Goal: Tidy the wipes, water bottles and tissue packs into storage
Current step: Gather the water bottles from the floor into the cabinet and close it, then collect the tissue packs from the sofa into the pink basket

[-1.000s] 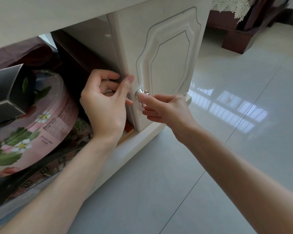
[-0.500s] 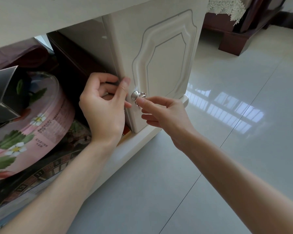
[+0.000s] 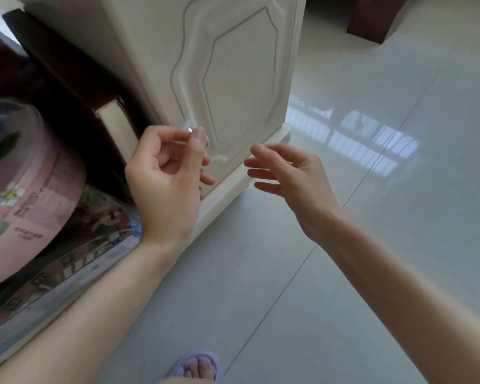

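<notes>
Both hands are up by the cream cabinet door. The left hand is curled with its thumb at the silver knob, but it's too blurry to tell if it's pinching. The right hand is loose, fingers spread, holding nothing. Also a pink floral tub sits left of that door.

The location was a domestic room. Indicators: a cream cabinet with a moulded door, a glossy tiled floor, a pink floral box stored inside, a lilac slipper on a foot.
</notes>
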